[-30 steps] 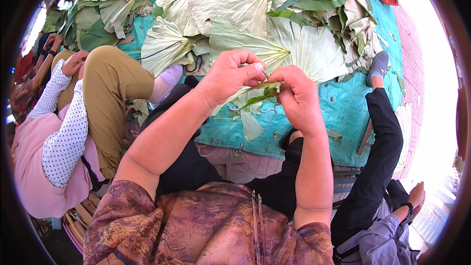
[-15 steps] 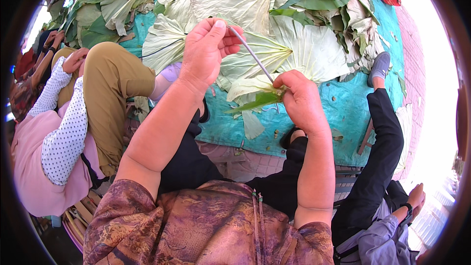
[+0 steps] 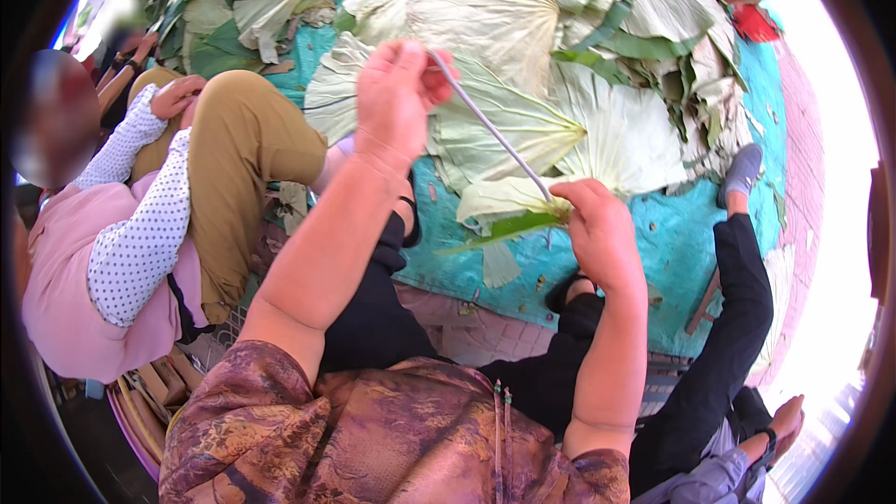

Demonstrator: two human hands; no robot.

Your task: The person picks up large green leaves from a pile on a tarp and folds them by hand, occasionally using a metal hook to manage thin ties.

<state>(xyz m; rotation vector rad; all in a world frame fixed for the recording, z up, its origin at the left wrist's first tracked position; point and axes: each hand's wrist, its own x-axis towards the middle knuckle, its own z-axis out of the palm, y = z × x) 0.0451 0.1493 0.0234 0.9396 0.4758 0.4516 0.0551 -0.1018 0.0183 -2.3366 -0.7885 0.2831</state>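
Observation:
A thin grey-purple cord (image 3: 495,135) runs slantwise, taut, between my two hands. My left hand (image 3: 399,98) is closed on its upper end, thumb pressed to the fingers. Lower and to the right, my right hand (image 3: 597,224) pinches the other end together with a folded leaf piece (image 3: 504,230), pale on one side and bright green on the other. Part of that leaf is hidden behind my right fingers. Beyond my hands lie large pale green lotus leaves (image 3: 509,112) with radiating veins, overlapping one another.
Leaves are spread over a turquoise sheet (image 3: 691,289) on brick paving. At the left sits a person in tan trousers (image 3: 233,145), close to my left arm. Another person's leg in black (image 3: 737,271) stretches along the right. A red bag (image 3: 754,23) is at the far right.
My hands have drawn farther apart, my right hand moving down and to the right. A longer stretch of cord shows between them. The whole view has shifted slightly.

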